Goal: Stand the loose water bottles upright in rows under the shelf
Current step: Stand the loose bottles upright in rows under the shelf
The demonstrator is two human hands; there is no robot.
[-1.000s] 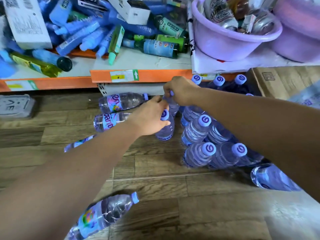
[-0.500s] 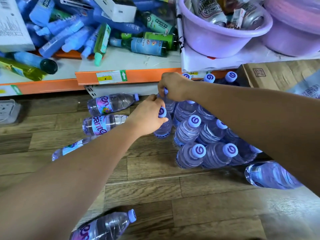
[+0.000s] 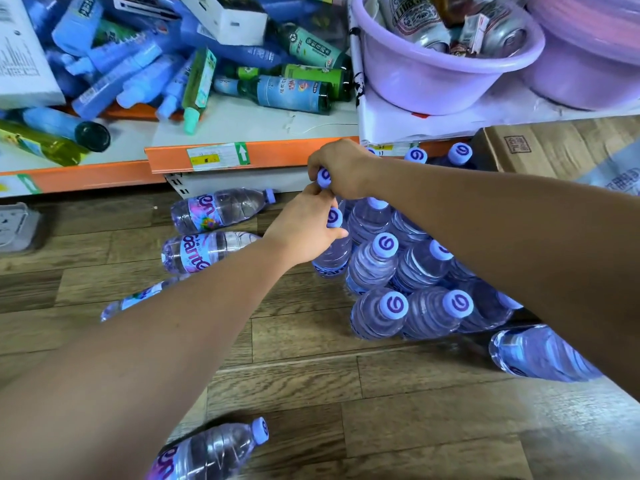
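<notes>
Clear plastic water bottles with lilac caps (image 3: pixel 377 258) stand grouped on the wooden floor (image 3: pixel 311 393) under the orange-edged shelf (image 3: pixel 263 152). Each hand pinches a cap, left hand (image 3: pixel 304 230), right hand (image 3: pixel 341 168) (presumably steadying both upright). Several loose bottles (image 3: pixel 218 211) lie sideways nearby.

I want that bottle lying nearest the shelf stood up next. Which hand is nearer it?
Left. The left hand is just right of the lying bottle; the right hand is farther right, gripping a cap.
</notes>
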